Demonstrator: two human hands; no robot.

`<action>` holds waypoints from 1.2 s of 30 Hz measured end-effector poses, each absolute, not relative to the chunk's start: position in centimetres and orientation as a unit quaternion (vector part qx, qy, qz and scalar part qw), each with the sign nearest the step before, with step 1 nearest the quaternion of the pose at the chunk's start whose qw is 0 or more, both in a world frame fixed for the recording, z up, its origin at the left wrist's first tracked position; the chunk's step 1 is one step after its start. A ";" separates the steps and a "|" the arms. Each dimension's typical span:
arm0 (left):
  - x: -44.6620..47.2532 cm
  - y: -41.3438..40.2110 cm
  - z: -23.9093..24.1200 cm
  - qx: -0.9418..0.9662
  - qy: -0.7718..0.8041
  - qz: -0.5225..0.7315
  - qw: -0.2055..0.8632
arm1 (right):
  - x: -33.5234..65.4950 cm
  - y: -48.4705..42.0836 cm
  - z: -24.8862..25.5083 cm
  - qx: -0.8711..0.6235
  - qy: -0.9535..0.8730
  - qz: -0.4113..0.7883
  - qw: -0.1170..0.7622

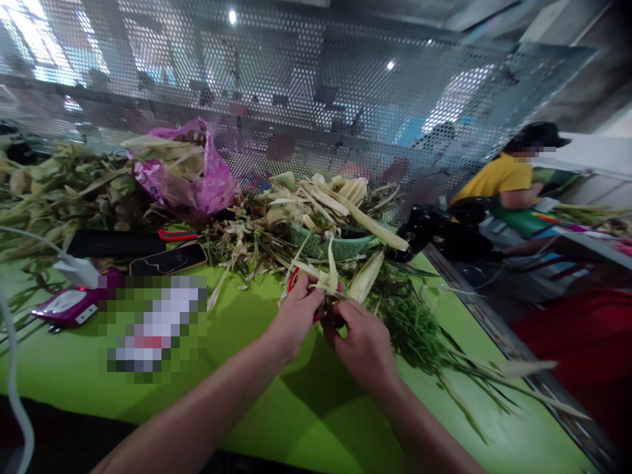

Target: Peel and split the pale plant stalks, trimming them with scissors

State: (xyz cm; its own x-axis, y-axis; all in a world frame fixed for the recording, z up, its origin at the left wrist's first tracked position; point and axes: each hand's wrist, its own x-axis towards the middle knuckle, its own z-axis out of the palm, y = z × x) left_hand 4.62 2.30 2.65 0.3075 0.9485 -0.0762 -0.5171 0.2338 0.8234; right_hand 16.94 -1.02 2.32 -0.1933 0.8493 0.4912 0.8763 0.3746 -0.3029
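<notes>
Both my hands meet over the green table (pixel 257 395), just in front of a heap of pale corn husks (pixel 316 197). My left hand (pixel 296 313) pinches a small husked corn piece (pixel 326 282) with its fingers closed. My right hand (pixel 363 336) is closed on the same piece from the right. Something red (pixel 293 279) shows just behind my left fingers; I cannot make out what it is. A teal plastic basket (pixel 340 247) piled with husks stands right behind the hands.
A pink plastic bag (pixel 197 181) of husks lies back left beside a pile of green stalks (pixel 59 191). A phone (pixel 168 260), a pink device (pixel 66 306) with a white cable and green leaves (pixel 419 329) lie around. A perforated metal screen (pixel 345 85) backs the table. A person in yellow (pixel 508 178) sits right.
</notes>
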 end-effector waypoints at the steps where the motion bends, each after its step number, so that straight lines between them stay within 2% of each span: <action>1: 4.6 2.4 2.7 0.356 0.305 0.506 0.724 | 17.0 -1.0 2.3 -0.553 -0.780 -0.030 0.292; 7: 4.3 2.5 3.1 0.358 0.305 0.504 0.725 | 17.2 -1.3 2.8 -0.526 -0.807 -0.001 0.269; 12: 4.1 2.6 3.3 0.385 0.326 0.514 0.694 | 17.8 -1.4 3.3 -0.516 -0.741 0.040 0.427; 14: 4.2 2.6 3.3 0.388 0.334 0.514 0.688 | 18.1 -1.2 3.2 -0.537 -0.710 0.080 0.449; 18: 4.4 2.5 3.4 0.390 0.334 0.499 0.698 | 18.6 -0.5 2.8 -0.575 -0.683 0.144 0.426; 26: 4.4 2.8 3.0 0.398 0.324 0.471 0.717 | 19.0 0.0 3.2 -0.538 -0.725 0.097 0.419; 36: 4.1 3.0 3.3 0.322 0.292 0.471 0.768 | 19.5 -0.2 4.0 -0.567 -0.684 0.156 0.432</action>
State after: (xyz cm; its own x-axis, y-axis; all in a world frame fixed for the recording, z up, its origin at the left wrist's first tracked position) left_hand 4.07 2.96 3.26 0.3868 0.9108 -0.1446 -0.5349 0.3494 0.7693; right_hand 19.55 -0.17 4.01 0.0159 0.9104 0.4134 0.6404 0.3082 -0.7035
